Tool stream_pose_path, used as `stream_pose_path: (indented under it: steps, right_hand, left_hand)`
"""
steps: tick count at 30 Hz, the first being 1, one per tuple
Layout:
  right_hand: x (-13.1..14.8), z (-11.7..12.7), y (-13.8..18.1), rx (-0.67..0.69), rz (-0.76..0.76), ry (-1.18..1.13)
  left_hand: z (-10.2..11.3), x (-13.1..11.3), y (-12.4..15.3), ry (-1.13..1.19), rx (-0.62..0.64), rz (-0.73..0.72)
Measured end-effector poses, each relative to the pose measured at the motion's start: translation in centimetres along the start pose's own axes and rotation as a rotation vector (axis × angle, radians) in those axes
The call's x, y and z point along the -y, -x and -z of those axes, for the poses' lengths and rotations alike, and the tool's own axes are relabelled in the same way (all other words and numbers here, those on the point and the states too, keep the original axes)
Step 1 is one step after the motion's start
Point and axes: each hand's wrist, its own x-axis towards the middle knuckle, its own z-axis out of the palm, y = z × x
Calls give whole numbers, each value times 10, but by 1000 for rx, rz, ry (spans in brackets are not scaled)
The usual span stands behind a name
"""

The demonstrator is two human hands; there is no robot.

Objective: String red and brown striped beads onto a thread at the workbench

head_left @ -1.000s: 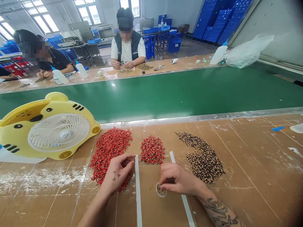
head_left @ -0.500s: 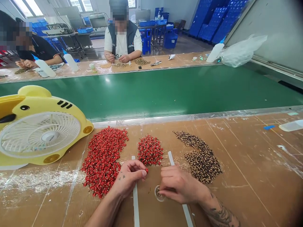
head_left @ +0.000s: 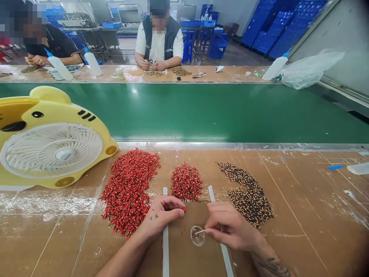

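- Right now my left hand [head_left: 161, 215] has its grip pinched shut on one small red piece [head_left: 183, 210], thumb and forefinger closed over it, just above the brown card mat [head_left: 184, 254] on the counter [head_left: 302, 231].
- My right hand [head_left: 230, 229] grasps a thin stick [head_left: 199, 232], whose tip rests in the little clear dish [head_left: 197, 236] lying on the mat between my two hands.
- Risks, as I judge them: the dish is light and shallow, so a sideways nudge from the stick could tip it or skid it off the mat; whatever sits in it could then smear the card.
- The red piece is tiny and held only at the fingertips; a loose pinch could drop it back among the others.
- My left wrist lies close to the big red heap [head_left: 129, 192], and a careless sweep would scatter it.
- Count: two red heaps, the big one and a smaller one [head_left: 186, 182]; one dark speckled heap [head_left: 248, 194]; two white strips [head_left: 165, 246] along the mat's edges; one dish; one stick; one yellow desk fan [head_left: 52, 146].
- Across the green belt [head_left: 201, 111], two other people are at work; three white squeeze bottles [head_left: 93, 63] stand on their side.
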Motion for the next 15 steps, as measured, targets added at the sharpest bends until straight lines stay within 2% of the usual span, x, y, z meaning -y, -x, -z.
stream_pose_path:
  steps: [4, 6, 9, 15]
  right_hand:
    - [-1, -3, 3, -289, -1, -108]
    - [-1, -6, 2, -371, -11, -121]
    - [-1, -11, -1, -409, -24, -108]
    - [-2, -11, -1, -388, -59, -74]
  left_hand:
    - [-4, 0, 2, -116, 37, -7]
    - [-5, 1, 2, -163, 55, -3]
    - [-5, 1, 3, -186, 74, 11]
    - [-6, 0, 3, -189, 95, 32]
